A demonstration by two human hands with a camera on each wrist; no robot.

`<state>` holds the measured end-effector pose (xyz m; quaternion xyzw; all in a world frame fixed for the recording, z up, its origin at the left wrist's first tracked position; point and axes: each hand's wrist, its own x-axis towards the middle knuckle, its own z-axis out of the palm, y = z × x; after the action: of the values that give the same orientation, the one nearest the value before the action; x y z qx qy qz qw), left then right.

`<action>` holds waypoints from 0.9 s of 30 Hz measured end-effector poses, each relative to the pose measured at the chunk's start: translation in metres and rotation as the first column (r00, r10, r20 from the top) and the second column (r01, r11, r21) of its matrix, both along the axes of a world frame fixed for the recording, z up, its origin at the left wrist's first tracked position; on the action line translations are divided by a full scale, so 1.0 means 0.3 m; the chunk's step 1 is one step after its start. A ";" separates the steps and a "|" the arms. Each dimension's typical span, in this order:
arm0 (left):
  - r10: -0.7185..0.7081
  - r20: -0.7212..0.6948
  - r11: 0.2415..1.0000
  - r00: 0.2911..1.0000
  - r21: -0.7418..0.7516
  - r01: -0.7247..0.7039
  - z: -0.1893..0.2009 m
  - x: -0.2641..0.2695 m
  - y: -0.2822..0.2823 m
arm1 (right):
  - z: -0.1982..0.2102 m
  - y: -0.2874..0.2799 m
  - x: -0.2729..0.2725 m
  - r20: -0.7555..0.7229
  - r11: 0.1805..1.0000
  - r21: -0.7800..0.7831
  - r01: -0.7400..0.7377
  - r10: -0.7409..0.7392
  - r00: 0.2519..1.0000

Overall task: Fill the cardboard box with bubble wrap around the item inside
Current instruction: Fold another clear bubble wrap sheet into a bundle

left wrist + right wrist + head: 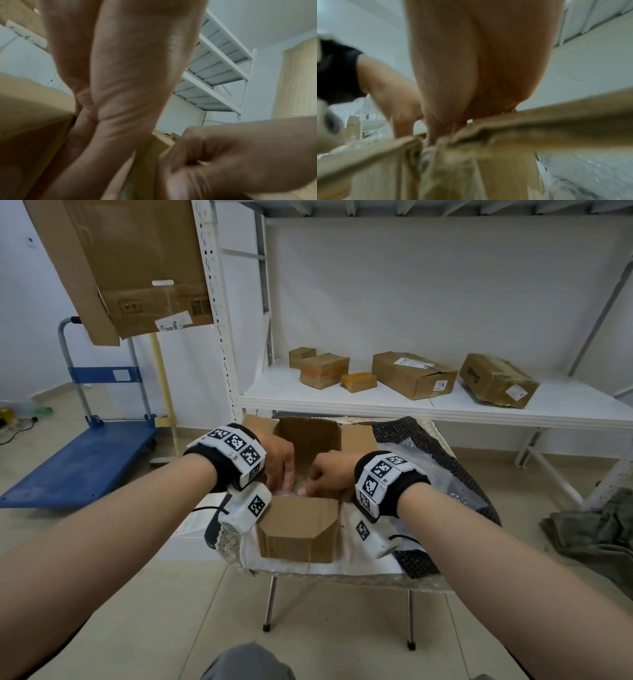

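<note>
A white-walled room with a pale tiled floor holds a white metal rack (428,402) along the far side, and five taped parcels (412,374) sit on its low shelf. At far left a blue trolley (85,453) stands on the floor under a large flattened carton (137,268) leaning on the rack post, and at right a grey-green cloth (592,532) lies crumpled on the tiles. In the middle, near the person, a small chair (342,570) on thin metal legs carries a white cloth, and a sheet of bubble wrap (442,474) lies spread over its right side. The open box (298,525) stands on the chair's left part, its flaps raised, the far flap upright and the near one folded outward. Both forearms reach in from the near edge, each wearing a black wristband with white marker blocks. The left hand (279,462) dips into the box from the left, fingers pointing down and extended along the inner wall, pressing on clear wrap inside. The right hand (330,474) comes over the right flap with fingers curled, pinching wrap in the box, as the left wrist view also shows. The item inside is mostly hidden by the hands; only a pale greenish patch shows between them. The right wrist view is blurred, showing the crumpled box edge beneath the palm.
</note>
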<state>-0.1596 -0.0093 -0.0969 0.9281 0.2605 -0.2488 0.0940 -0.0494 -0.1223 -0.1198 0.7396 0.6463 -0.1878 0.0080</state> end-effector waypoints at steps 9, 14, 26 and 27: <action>-0.091 -0.047 0.979 0.995 0.178 0.098 -0.084 -0.018 -0.014 | 0.021 -0.008 0.012 -0.082 0.996 -0.065 -0.054 0.049 0.995; -0.116 -0.038 0.961 0.993 0.246 0.122 -0.107 -0.029 -0.017 | -0.005 -0.002 -0.035 0.175 0.997 -0.053 -0.052 0.060 0.983; 0.078 -0.059 0.997 0.995 0.035 -0.076 -0.041 -0.022 -0.067 | 0.037 -0.013 -0.064 0.176 0.965 -0.255 -0.062 0.109 0.978; 0.094 -0.054 0.995 0.994 0.036 -0.092 -0.033 -0.018 -0.072 | 0.032 -0.011 -0.061 0.169 0.973 -0.221 -0.060 0.098 0.981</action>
<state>-0.1651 -0.0311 -0.1067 0.9092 0.3100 -0.2654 0.0829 -0.0678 -0.1256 -0.1101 0.7218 0.6479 -0.1888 0.1534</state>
